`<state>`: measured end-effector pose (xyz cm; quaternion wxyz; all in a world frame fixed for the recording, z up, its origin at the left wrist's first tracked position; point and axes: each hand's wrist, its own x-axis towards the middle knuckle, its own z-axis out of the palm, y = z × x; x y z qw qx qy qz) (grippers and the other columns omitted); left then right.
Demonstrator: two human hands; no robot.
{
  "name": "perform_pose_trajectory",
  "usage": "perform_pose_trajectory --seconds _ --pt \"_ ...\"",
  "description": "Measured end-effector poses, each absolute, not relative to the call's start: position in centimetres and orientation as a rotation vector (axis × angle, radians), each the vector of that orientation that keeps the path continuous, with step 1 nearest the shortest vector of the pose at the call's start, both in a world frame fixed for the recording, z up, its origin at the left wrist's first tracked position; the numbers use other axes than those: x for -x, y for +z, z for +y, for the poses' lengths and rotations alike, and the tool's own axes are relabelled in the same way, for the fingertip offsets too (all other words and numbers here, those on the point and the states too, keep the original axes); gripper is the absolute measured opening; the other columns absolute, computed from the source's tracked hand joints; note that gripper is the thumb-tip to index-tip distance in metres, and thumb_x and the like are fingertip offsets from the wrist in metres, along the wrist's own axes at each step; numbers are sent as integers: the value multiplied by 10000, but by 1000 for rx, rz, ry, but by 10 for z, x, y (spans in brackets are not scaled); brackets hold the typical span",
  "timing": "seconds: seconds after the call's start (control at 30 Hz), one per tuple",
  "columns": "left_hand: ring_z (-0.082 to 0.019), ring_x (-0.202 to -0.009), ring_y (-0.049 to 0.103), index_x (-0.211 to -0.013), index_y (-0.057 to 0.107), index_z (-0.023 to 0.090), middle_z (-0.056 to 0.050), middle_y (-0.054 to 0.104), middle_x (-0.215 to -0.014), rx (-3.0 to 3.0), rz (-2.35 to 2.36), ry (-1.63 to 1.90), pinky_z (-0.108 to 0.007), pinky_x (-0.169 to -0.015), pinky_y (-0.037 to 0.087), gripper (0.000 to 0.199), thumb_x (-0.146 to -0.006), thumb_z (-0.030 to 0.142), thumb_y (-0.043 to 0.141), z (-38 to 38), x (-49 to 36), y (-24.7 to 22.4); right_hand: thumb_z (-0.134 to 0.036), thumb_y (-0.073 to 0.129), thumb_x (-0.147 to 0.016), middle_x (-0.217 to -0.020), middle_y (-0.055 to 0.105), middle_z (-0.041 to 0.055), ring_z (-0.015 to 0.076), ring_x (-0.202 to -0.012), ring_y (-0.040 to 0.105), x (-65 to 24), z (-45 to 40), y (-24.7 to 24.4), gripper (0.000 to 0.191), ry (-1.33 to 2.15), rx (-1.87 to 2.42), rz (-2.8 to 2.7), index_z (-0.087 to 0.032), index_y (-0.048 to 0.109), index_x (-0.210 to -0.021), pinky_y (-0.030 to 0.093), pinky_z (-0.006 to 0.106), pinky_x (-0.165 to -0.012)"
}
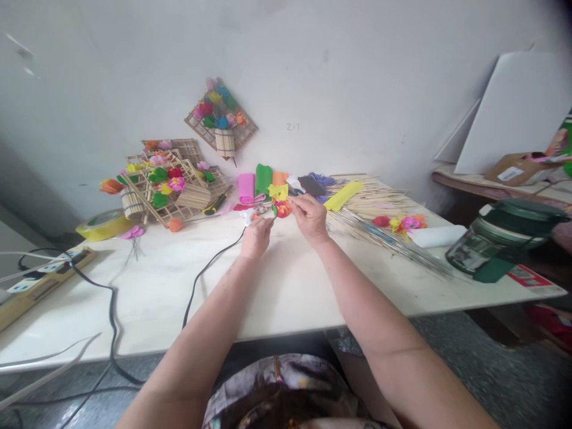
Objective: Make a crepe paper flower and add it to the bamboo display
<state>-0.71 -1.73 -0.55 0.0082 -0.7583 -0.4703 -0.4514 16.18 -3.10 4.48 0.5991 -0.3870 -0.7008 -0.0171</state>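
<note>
In the middle of the table, an orange-red paper flower [283, 208] with a bit of green at its side is between my hands. My left hand [258, 237] is closed in a pinch just below it, on its stem. The fingers of my right hand [311, 219] are pinched together at the flower's right edge; what exactly lies between the tips is too small to make out. Just behind the flower is a piece of yellow crepe paper [277, 191]. Small metal and white items [252, 215] lie near my left fingertips, partly covered.
Pink [246, 188] and green crepe rolls [263, 180] lie at the back. Bamboo sticks [370, 193] and metal wires [402, 247] spread rightward, near a dark green bottle [500, 241]. Flower-decorated lattices [165, 179], yellow tape [105, 224], a power strip [47, 280] and cords lie left.
</note>
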Motion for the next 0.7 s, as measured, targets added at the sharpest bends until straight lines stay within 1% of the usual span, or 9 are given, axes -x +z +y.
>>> perform_pose_trajectory --seconds 0.2,0.43,0.57,0.7 --pt "-172 -776 593 -879 672 180 -85 650 -809 2425 -1478 -1391 -272 -756 454 218 -850 207 459 -14 12 -9 -282 470 -902 -957 678 85 171 -848 628 -168 -29 42 292 -237 895 -1768 -223 733 -1015 477 255 -742" --pt "-169 -762 592 -863 673 181 -74 645 -784 2438 -1457 -1400 -269 -748 456 211 -843 197 464 -13 13 -10 -244 468 -885 -921 673 70 162 -836 607 -174 -32 48 297 -446 870 -1897 -216 731 -1019 445 237 -725" --pt "-163 -733 582 -844 670 185 -64 637 -757 2449 -1439 -1385 -267 -732 453 204 -841 189 467 -12 13 -10 -220 476 -878 -933 681 65 168 -862 603 -174 -34 51 291 -491 881 -1929 -230 731 -1017 434 241 -724" --pt "-160 -723 575 -825 667 187 -58 630 -744 2458 -1431 -1383 -258 -716 446 204 -841 182 463 -12 15 -10 -206 485 -881 -970 691 70 175 -889 608 -174 -33 51 276 -457 871 -1930 -230 743 -975 440 258 -755"
